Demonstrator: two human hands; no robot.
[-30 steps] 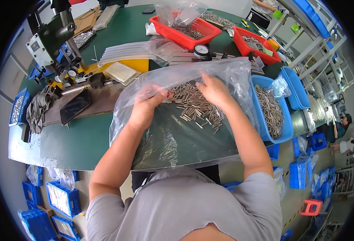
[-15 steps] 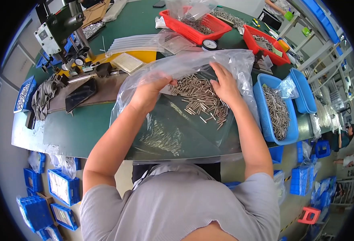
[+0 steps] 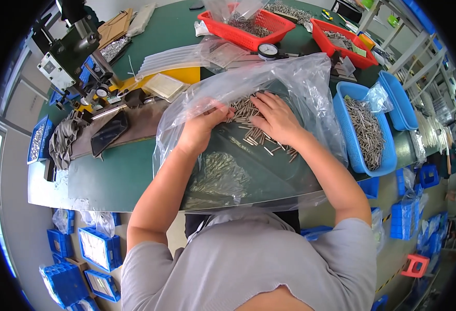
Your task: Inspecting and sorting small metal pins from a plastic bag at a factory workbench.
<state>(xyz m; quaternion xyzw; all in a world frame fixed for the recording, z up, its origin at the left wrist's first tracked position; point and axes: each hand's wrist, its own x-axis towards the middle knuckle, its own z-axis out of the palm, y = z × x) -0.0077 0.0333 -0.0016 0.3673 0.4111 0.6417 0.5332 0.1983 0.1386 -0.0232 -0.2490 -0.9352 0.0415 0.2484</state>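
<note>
A large clear plastic bag lies spread over the green table, with a pile of small metal pins inside its opening. My left hand reaches under the film at the pile's left edge. Its fingers are curled together, and whatever they pinch is hidden. Across the right part of the pile lies my right hand, palm down with fingers stretched out, covering some pins. Several loose pins stick out below that hand, toward me.
Right of the bag stands a blue basket of pins beside another blue basket. Red baskets stand at the back near a dial gauge. A gauge stand and a dark phone-like slab are at left.
My right hand has moved left and down onto the pile, hiding more pins. My left hand stays at the pile's left edge. The whole view has shifted slightly.
</note>
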